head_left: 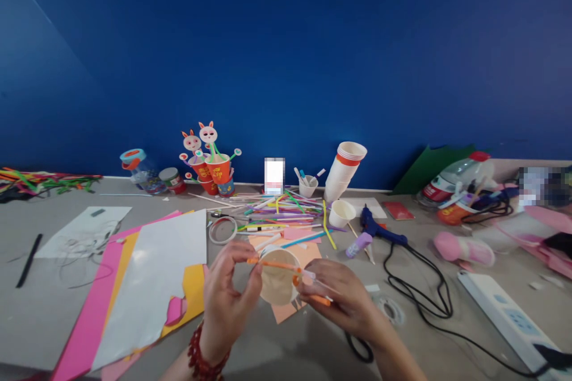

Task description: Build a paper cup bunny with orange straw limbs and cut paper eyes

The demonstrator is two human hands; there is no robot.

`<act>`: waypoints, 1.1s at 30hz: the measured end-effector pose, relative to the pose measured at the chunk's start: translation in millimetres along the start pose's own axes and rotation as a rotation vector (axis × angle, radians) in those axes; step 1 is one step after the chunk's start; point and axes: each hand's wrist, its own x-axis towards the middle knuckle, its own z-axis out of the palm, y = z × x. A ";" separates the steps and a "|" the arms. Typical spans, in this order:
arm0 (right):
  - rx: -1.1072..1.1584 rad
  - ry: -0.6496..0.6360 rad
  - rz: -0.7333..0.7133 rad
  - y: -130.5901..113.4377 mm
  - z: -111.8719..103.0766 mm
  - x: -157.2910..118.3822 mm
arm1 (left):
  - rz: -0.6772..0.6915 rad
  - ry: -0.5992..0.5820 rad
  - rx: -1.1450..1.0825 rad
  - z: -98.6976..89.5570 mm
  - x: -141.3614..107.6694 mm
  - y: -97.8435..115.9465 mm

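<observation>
currently, left hand [232,292] pinches one end of an orange straw [277,264], thumb and forefinger closed with no gap seen. right hand [342,294] has its fingers curled shut round orange straw too, with a pale slip [308,275] near the fingertips, nature unclear. one bent straw or two pieces: cannot tell. straw is held over the mouth of a white paper cup [277,289], cup set towards the middle of the bench's front edge, by peach paper [282,314].

progress, judged: two red rabbit-headed cups [217,169], with heads and arms on, look complete at the bench's back edge, left of centre. cup under the hands shows no head or arms; straw appears to be at the handling stage, not fixed to it. cup's far side hidden, so not certain.

surface: grey bench [44,321], crowded. loose coloured straws [277,208] along the middle of the back edge; leaning paper cup stack [344,169] just right of them. white sheet [156,274] over pink and yellow card, left of the hands. blue glue gun [379,229] right of centre, power strip [504,303] towards the right front corner.

room: plain blue panel [286,59] rises behind the back edge.
</observation>
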 end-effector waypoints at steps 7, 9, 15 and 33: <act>-0.026 0.020 0.014 0.1 4.7 -1.4 | 0.068 0.024 0.069 2.9 3.7 -5.0; -0.049 0.038 0.024 -0.4 5.6 -1.2 | 0.059 0.022 0.088 3.6 3.8 -6.6; -0.097 0.062 0.097 4.5 7.7 -8.2 | -0.039 -0.042 0.029 4.5 2.1 -7.5; 0.235 0.121 0.223 12.6 1.0 -16.9 | 0.061 -0.296 -0.190 -15.6 10.6 -8.7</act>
